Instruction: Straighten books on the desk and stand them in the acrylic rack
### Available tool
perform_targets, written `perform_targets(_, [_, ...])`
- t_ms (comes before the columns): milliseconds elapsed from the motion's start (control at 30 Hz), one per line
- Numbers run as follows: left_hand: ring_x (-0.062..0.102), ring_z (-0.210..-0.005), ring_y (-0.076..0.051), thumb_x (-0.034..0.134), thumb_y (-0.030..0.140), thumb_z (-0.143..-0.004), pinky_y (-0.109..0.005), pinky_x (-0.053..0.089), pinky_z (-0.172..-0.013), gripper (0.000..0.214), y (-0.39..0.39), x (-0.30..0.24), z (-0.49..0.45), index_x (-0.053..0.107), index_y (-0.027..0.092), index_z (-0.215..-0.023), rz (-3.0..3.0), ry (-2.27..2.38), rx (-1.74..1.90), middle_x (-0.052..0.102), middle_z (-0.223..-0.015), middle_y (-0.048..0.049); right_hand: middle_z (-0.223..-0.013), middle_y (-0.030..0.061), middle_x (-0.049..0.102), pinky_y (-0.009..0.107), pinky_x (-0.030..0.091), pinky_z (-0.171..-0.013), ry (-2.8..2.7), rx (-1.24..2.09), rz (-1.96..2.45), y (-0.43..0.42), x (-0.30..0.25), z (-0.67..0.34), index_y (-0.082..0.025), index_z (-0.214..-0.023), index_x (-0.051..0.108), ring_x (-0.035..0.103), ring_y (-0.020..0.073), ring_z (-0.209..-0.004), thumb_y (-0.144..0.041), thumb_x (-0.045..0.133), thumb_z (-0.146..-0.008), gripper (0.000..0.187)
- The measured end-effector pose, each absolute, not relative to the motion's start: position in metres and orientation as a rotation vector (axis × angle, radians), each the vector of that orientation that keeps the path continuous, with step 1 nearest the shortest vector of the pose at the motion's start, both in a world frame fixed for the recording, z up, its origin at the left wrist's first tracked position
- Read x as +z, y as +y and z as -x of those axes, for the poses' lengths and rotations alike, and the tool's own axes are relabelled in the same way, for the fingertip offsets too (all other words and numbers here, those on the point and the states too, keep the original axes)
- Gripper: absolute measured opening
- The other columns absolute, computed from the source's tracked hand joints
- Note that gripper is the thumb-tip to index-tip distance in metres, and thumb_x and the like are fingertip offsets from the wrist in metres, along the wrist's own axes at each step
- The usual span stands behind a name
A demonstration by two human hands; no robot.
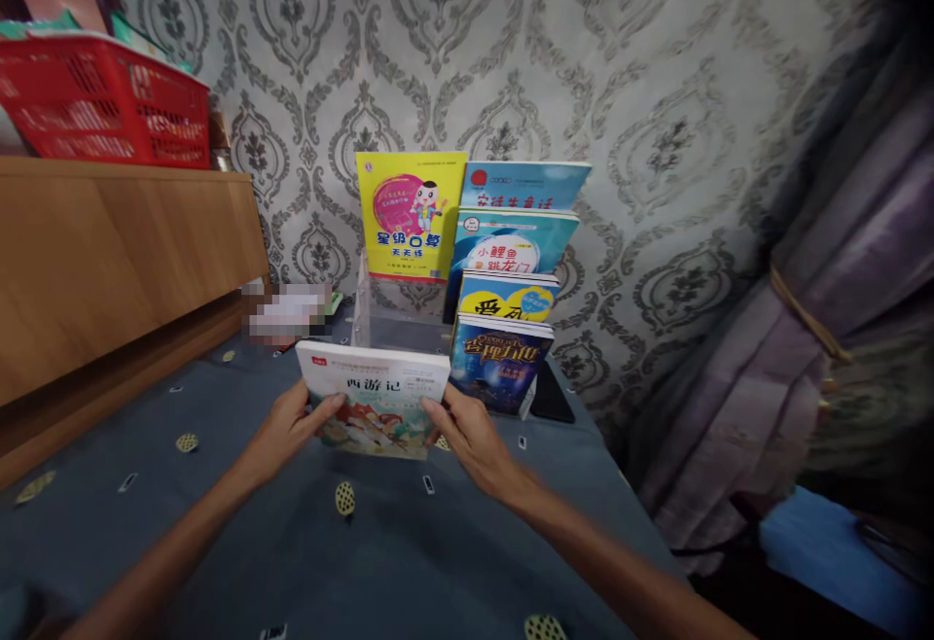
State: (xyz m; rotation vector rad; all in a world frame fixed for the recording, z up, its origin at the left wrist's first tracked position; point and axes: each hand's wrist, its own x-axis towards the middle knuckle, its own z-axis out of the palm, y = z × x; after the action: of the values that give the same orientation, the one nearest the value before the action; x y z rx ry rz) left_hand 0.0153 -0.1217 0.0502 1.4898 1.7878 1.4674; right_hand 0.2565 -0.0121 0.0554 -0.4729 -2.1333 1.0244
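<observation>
A white-topped book [376,402] with an illustrated cover is held by its two sides, tilted up in front of a clear stand [379,314]. My left hand [292,421] grips its left edge, thumb on the cover. At the right edge my right hand [471,431] pinches it the same way. Behind it, a yellow book [409,222] leans upright in the stand's back left. The right side bears a stepped row: a dark blue book [500,368] in front, then a blue and yellow book [503,298], a teal book [503,241] and a light blue book [540,183].
A wooden cabinet [131,251] with a red basket [109,100] on top stands at the left. A blurred-out stack [288,314] lies beside it. A black flat object [553,395] sits right of the stand. A purple curtain [773,348] hangs at the right.
</observation>
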Motion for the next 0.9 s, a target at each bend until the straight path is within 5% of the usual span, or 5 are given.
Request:
perform_targets(367, [0.066,-0.083,-0.023,0.065,0.052,-0.08,-0.028,0.054,-0.06,0.041,-0.089,0.102,0.0,0.07,0.019,-0.104,-1.694,1.74,1.553,0.074,-0.102,-0.0092,-0.12,0.0095,0.07,0.036,0.064,-0.068,-2.108,0.96,0.348,0.017,0.106,-0.244,-0.022,-0.129,0.062,0.067,0.0169,-0.075,-0.048,0.046,-0.098,0.044])
perform_targets(600, [0.068,-0.081,-0.024,0.059,0.059,-0.084,-0.034,0.057,-0.068,0.047,-0.05,0.15,0.013,0.066,0.016,-0.101,-1.937,1.852,1.575,0.073,-0.097,-0.0088,-0.117,0.0107,0.068,0.041,0.066,-0.074,-2.09,0.853,0.265,0.049,0.152,-0.235,-0.02,-0.129,0.061,0.065,0.021,-0.09,-0.054,0.05,-0.096,0.049])
perform_targets(900, [0.063,-0.111,-0.029,0.056,0.062,-0.09,-0.05,0.05,-0.1,0.059,0.011,0.211,0.029,0.058,0.012,-0.121,-2.267,1.584,1.881,0.069,-0.114,-0.0123,-0.11,0.0098,0.066,0.044,0.059,-0.086,-2.025,0.427,0.279,0.096,0.212,-0.221,-0.022,-0.128,0.055,0.061,0.0251,-0.102,-0.071,0.044,-0.093,0.062])
